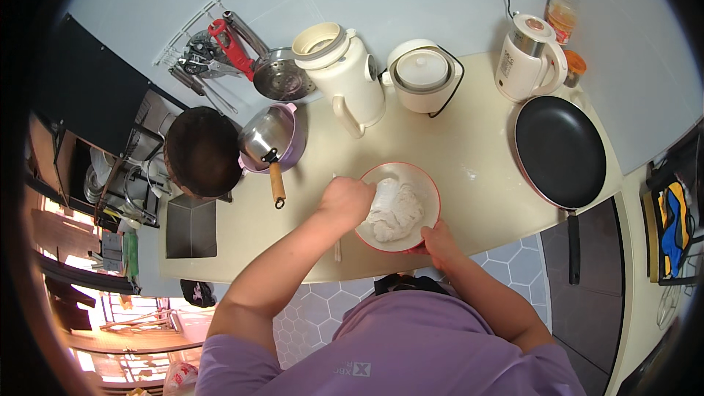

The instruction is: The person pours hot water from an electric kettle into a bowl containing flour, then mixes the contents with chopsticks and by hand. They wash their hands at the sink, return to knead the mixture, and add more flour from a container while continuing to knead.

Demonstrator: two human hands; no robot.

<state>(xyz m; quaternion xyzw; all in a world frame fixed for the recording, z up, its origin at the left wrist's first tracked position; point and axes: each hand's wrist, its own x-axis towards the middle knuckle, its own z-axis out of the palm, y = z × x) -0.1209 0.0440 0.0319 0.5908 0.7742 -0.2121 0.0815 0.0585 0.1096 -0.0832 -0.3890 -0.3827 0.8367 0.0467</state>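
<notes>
A white bowl with a red rim (pixel 439 198) stands near the counter's front edge, holding a lumpy white dough-like mass (pixel 397 219). My left hand (pixel 347 202) is closed in a fist at the bowl's left rim. From it a smooth white utensil (pixel 386 191) reaches into the mass; its handle is hidden by my fingers, and its exact kind is unclear. My right hand (pixel 436 240) grips the bowl at its lower right rim. Thin pale sticks, perhaps chopsticks (pixel 337 250), lie on the counter, partly covered by my left forearm.
Behind the bowl stand a cream insulated jug (pixel 346 82) and a small white cooker (pixel 421 74). A purple pot (pixel 297 143), a dark wok (pixel 202 151) and a sink (pixel 191 226) are leftward. Rightward are an electric kettle (pixel 528 60) and a frying pan (pixel 561 151), its handle overhanging the edge.
</notes>
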